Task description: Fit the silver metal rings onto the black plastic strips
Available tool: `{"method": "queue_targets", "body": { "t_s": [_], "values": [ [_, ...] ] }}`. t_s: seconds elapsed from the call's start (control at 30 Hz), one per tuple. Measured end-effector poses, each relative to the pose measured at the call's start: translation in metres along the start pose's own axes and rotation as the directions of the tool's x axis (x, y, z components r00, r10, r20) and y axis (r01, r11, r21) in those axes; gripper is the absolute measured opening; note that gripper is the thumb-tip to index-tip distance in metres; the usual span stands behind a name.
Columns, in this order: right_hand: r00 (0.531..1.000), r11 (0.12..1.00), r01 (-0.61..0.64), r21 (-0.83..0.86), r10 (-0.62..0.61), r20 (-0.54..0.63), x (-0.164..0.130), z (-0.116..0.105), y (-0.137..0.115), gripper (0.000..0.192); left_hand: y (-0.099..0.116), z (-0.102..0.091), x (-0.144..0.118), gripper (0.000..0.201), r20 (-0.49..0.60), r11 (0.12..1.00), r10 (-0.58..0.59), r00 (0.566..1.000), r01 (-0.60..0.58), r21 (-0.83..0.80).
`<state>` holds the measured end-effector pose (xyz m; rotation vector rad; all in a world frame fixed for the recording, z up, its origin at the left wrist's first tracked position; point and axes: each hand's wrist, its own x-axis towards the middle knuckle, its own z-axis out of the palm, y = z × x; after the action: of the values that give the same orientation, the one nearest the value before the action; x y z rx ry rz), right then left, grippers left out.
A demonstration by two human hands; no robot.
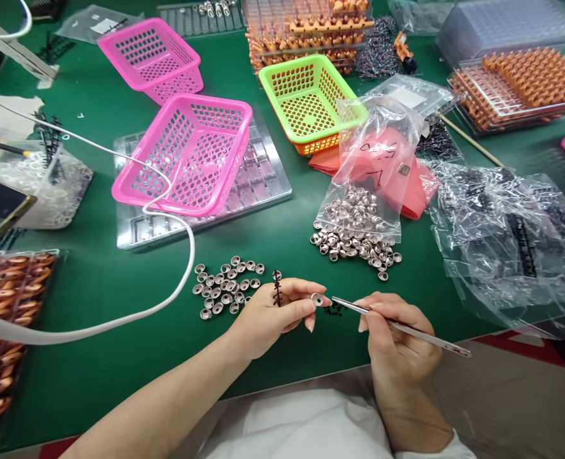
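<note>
My left hand (275,312) pinches a small silver metal cup (317,299) between thumb and forefinger, and a black strip of tiny parts (276,288) lies across its fingers. My right hand (397,338) grips metal tweezers (397,325) whose tip points at the cup. Just left of my left hand, several silver cups (225,287) lie spread on the green mat (95,280). A clear bag (358,210) spills more cups (353,245) behind my hands. Tiny black bits (334,310) lie under the tweezer tip.
Two pink baskets (186,153) (153,57) and a green basket (311,95) stand behind, one pink on a clear tray (263,178). A white cable (167,210) loops on the left. Trays of orange parts (516,86) and plastic bags (511,242) fill the right.
</note>
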<state>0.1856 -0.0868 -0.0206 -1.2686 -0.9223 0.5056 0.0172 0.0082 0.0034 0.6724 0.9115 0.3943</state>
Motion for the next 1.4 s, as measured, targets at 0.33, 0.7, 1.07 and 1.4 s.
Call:
{"method": "queue_targets", "body": {
  "t_s": [0.33, 0.7, 1.07, 1.4],
  "values": [
    [1.0, 1.0, 0.013, -0.006, -0.013, 0.007, 0.001, 0.001, 0.0, 0.016, 0.002, 0.003, -0.001, 0.038, -0.01, 1.0, 0.009, 1.0, -0.009, -0.002],
    [1.0, 1.0, 0.013, -0.019, -0.013, -0.011, -0.001, 0.001, 0.002, 0.014, 0.002, 0.003, -0.001, 0.041, -0.033, 1.0, 0.006, 0.999, -0.005, 0.029],
    [1.0, 1.0, -0.007, -0.006, 0.006, -0.015, 0.0, 0.002, 0.004, 0.012, 0.029, -0.014, -0.017, 0.022, -0.109, 0.685, 0.31, 0.945, -0.142, 0.715],
    [0.999, 0.999, -0.033, -0.033, 0.033, 0.0, 0.0, 0.001, 0.007, 0.007, 0.057, -0.052, -0.031, 0.032, -0.292, 0.136, 0.461, 0.838, 0.258, 0.956]
  ]
}}
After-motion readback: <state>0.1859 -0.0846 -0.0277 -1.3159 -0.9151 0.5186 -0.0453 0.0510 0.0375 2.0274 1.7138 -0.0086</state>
